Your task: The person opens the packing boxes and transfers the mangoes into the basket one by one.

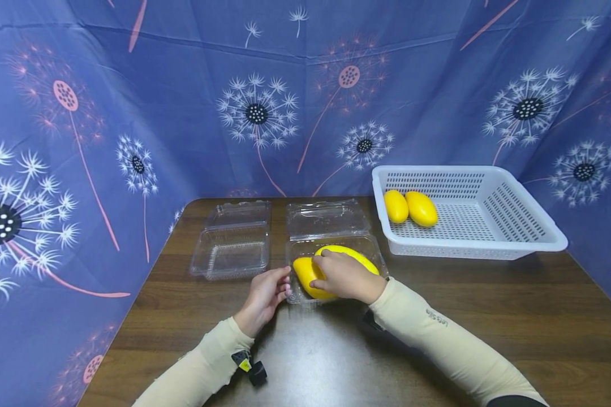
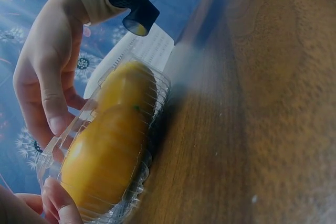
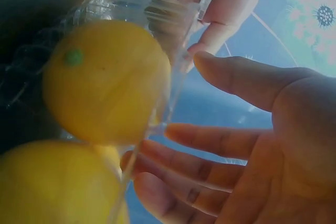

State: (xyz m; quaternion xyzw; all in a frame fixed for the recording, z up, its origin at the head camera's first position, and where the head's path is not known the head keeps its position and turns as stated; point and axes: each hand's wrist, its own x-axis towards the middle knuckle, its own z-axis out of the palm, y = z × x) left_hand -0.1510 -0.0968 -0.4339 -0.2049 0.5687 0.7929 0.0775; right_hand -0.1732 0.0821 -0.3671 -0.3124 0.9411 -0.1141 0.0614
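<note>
A clear plastic clamshell box (image 1: 300,246) lies with its lid folded back, holding yellow mangoes (image 1: 305,274). At its near left corner my left hand (image 1: 266,297) pinches the rim between thumb and fingers. Above the mangoes is my right hand (image 1: 347,275), its fingers extended and the thumb apart. In the right wrist view, the right fingertips (image 3: 152,150) reach over the box wall beside a mango (image 3: 105,87) with a green stem spot; whether they touch it I cannot tell. The right hand hides part of the fruit in the head view.
To the left stands a second clear clamshell box (image 1: 231,251) with its lid folded back. A white slotted basket (image 1: 468,251) at the back right holds two more mangoes (image 1: 421,209). Behind the wooden table (image 1: 183,316) hangs a blue dandelion-print cloth (image 1: 183,102).
</note>
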